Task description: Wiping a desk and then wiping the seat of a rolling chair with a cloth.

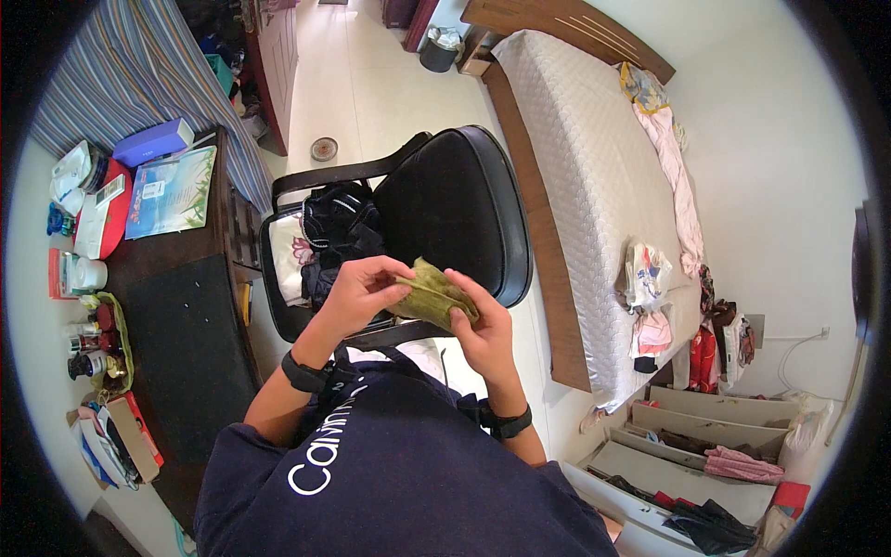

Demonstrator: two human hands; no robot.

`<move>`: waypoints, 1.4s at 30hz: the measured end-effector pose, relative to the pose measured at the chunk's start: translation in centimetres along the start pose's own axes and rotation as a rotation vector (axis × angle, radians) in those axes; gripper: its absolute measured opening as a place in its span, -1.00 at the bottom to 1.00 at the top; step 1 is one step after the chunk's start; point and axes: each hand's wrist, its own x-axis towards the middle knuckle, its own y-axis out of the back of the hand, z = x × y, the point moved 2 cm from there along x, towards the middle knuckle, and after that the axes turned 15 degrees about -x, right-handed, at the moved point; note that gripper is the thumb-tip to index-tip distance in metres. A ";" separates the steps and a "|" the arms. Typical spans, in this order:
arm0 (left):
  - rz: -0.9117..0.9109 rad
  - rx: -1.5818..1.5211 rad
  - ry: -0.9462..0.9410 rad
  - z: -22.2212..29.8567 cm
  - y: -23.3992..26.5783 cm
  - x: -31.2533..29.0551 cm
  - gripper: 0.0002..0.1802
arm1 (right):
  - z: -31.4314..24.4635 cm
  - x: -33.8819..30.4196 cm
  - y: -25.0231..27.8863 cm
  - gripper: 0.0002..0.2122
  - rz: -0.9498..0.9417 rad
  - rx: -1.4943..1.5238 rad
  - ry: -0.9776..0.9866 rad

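A folded olive-green cloth (pixel 432 295) is held up between my two hands, over the front of a black chair (pixel 436 209). My left hand (pixel 365 292) pinches its left edge between thumb and fingers. On the other side my right hand (pixel 480 325) grips the right end, thumb on the near face and fingers behind. What kind of garment the cloth is, I cannot tell. Beneath and left of my left hand, black clothes (pixel 339 227) lie heaped on the chair, beside a white cloth with a pink pattern (pixel 290 255).
To the left stands a dark desk (pixel 190 343) with a picture book (pixel 170 193), a purple box (pixel 153 142) and several jars. A bed with a white quilted mattress (pixel 575 158) is at the right, some clothes on it. Open drawers (pixel 687 464) with clothes jut out at lower right.
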 end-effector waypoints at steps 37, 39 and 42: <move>-0.396 0.156 -0.073 1.5 -1.0 1.6 -0.83 | 1.5 -0.7 1.9 -0.86 -0.041 0.234 -0.015; -0.383 0.144 -0.062 1.1 -0.8 1.6 -0.85 | 1.4 -0.7 1.9 -0.85 -0.023 0.385 -0.078; -0.385 0.227 -0.057 1.4 -0.7 1.7 -0.87 | 1.4 -0.7 2.1 -0.84 -0.006 0.357 -0.071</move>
